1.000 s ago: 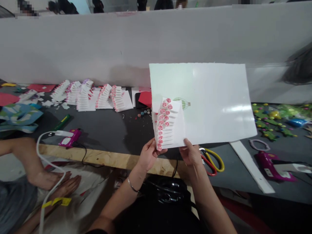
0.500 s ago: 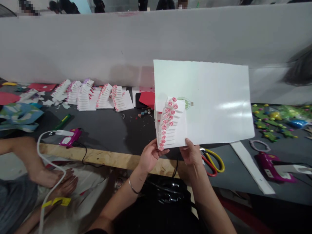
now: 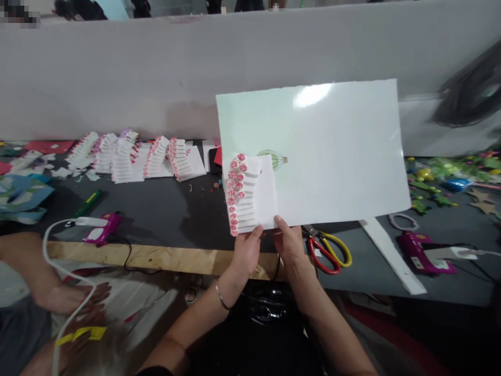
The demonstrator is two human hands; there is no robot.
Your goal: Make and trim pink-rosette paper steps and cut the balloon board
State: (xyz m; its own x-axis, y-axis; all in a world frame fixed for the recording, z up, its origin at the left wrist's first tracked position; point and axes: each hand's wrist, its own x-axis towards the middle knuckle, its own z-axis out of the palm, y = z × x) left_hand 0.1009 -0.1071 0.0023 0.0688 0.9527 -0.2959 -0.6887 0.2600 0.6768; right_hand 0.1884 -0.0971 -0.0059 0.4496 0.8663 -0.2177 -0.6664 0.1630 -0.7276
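Note:
Above the bench I hold up a large glossy sheet [image 3: 344,156], white with a pale green left side and a small printed hot-air balloon [image 3: 277,160]. Over its lower left lies a white card [image 3: 266,201], bearing a fanned row of white paper strips with pink rose-patterned ends [image 3: 234,196]. My left hand [image 3: 247,253] is closed on the card's bottom edge, thumb in front, fingers mostly hidden behind. My right hand [image 3: 291,243] pinches the bottom edge at the card's lower right corner, together with the sheet. Its fingers are hidden behind the paper.
Several similar rose-strip cards [image 3: 156,159] lie along the back left. Scissors [image 3: 329,250] with red and yellow handles, a white strip [image 3: 391,253] and purple plug-in devices [image 3: 104,228] are on the dark bench [image 3: 168,214]. At left are another person's hands [image 3: 92,308].
The sheet and card have shifted left and tilted, right end raised. My left hand has moved its grip inward along the card's bottom edge, closer to my right hand. The view has turned slightly.

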